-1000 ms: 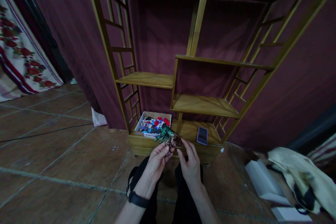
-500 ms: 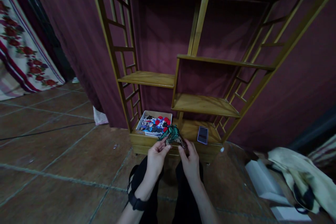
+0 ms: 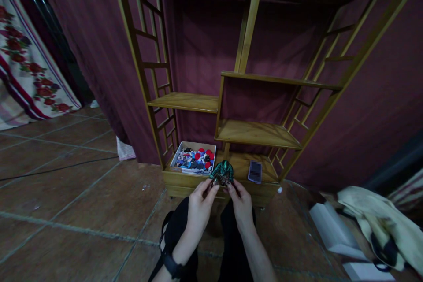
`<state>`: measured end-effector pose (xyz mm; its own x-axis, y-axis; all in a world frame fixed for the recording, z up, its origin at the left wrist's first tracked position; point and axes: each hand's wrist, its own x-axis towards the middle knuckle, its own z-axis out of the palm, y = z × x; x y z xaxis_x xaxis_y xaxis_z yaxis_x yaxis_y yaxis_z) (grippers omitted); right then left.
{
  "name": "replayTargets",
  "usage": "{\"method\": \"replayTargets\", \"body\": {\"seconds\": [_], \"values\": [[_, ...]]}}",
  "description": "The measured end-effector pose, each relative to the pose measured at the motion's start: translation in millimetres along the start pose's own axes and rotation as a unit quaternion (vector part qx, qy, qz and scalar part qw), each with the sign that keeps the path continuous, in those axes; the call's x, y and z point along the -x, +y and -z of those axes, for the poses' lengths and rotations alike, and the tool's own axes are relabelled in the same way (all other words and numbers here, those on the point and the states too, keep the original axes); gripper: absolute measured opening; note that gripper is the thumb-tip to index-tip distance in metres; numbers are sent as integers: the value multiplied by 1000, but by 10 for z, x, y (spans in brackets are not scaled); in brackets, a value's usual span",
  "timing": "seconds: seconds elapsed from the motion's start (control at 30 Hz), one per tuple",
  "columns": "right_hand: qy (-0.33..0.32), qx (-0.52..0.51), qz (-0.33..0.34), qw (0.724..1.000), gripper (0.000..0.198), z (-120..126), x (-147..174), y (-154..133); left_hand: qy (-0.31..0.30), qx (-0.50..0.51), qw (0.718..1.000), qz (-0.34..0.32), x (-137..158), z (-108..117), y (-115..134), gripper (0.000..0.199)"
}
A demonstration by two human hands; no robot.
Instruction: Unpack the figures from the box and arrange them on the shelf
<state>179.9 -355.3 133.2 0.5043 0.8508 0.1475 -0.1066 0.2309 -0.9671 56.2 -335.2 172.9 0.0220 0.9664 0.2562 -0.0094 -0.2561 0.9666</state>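
Observation:
A small shiny item (image 3: 222, 169), dark green on top and brownish gold below, is held up in front of the shelf unit. It may be a figurine or a crumpled ornament; its kind is not clear. My left hand (image 3: 200, 202) pinches its lower left edge between thumb and fingers. On the other side, my right hand (image 3: 241, 202) grips its lower right edge the same way. Just beyond, to the left, an open cardboard box (image 3: 194, 171) holds many small pieces in red, blue, black and white. The fingertips partly hide the item's underside.
The wooden shelf unit (image 3: 257, 133) stands before a maroon curtain (image 3: 201, 31). On its bottom board, at right, lies a dark rectangular object (image 3: 255, 172), blurred out. White boxes (image 3: 335, 231) and a pale cloth (image 3: 380, 220) are on the tiled floor at right.
The green item has been turned between my hands; its green part now faces up as a rounded shape, where before it spread out and slanted down to the right. Both hands still hold it.

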Motion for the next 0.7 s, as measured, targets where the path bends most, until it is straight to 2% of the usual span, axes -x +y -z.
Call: {"method": "replayTargets", "body": {"seconds": [0.1, 0.27, 0.53, 0.7], "values": [[0, -20, -8, 1000, 39, 12, -9, 16, 8, 17, 1000, 6, 31, -31, 52, 27], [-9, -3, 7, 1000, 35, 36, -19, 12, -14, 18, 1000, 6, 47, -44, 110, 28], [27, -1, 21, 999, 40, 104, -65, -67, -45, -3, 999, -7, -29, -45, 49, 16], [50, -28, 42, 997, 38, 106, -123, -206, -69, -11, 997, -25, -105, -73, 66, 20]]}}
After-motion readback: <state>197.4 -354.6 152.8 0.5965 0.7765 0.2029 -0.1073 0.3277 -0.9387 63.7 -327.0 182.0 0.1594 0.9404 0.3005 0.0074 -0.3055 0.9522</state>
